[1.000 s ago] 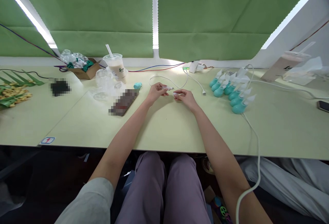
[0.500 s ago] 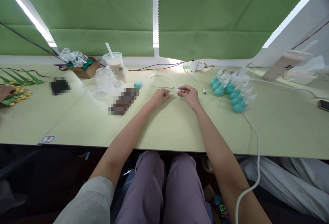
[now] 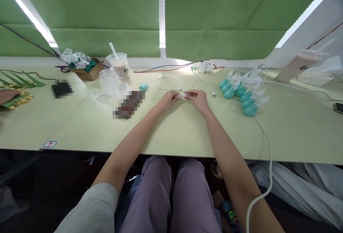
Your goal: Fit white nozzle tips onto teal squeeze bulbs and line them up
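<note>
Over the middle of the table, my left hand [image 3: 167,100] pinches a small clear piece [image 3: 178,96]. Facing it, my right hand [image 3: 198,99] pinches a small white piece [image 3: 184,95]. The two pieces meet end to end between my fingertips; whether they are joined I cannot tell, and their exact kind is too small to make out. Just beyond my hands lies a white charging cable [image 3: 171,79], its USB plug [image 3: 213,94] to the right. A teal rounded piece [image 3: 143,87] lies left of my hands.
Several teal bulb-shaped pieces with white tips [image 3: 251,110] stand in rows at right. At left are a lidded drink cup [image 3: 123,69], crumpled clear plastic [image 3: 111,83], a cardboard box [image 3: 87,74] and a blurred-out item [image 3: 129,104]. Another person's hand [image 3: 8,96] is at far left.
My hands have come slightly closer, and the gap between the clear piece and the white piece has closed. At far left, the other person's hand has shifted.
</note>
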A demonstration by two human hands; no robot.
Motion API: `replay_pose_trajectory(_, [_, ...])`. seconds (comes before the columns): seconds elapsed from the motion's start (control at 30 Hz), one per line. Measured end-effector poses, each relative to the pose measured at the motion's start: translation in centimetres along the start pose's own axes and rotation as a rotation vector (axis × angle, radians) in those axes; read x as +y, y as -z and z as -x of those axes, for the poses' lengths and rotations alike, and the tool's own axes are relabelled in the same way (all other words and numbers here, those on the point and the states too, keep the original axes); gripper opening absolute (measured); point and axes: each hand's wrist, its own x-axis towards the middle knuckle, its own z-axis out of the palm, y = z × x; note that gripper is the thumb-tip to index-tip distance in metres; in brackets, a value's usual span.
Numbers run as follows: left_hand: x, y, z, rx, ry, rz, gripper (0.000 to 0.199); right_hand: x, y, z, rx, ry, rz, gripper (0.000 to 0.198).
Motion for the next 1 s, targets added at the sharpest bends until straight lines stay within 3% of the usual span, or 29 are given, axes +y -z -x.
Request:
replay_pose_trajectory(0.17, [0.7, 0.0, 0.2, -0.024, -0.031, 0.002, 0.023, 0.3, 0.1, 0.1, 0.003, -0.036, -0.022, 0.032])
replay_pose_trajectory(0.33, [1.4, 0.0, 0.4, -0.004, 0.027, 0.061, 0.024, 0.3, 0.4, 0.3, 0.002, -0.036, -0.057, 0.035])
replay_pose_trajectory(0.67, [2.1, -0.3, 0.9, -0.045, 0.046, 0.212, 0.023, -0.1, 1.2, 0.8, -0.082, -0.124, -0.154, 0.047])
replay_pose_trajectory(1.0, [1.3, -0.7, 0.3, -0.042, 0.058, 0.205, 0.018, 0.2, 0.7, 0.5, -0.052, -0.093, -0.103, 0.044])
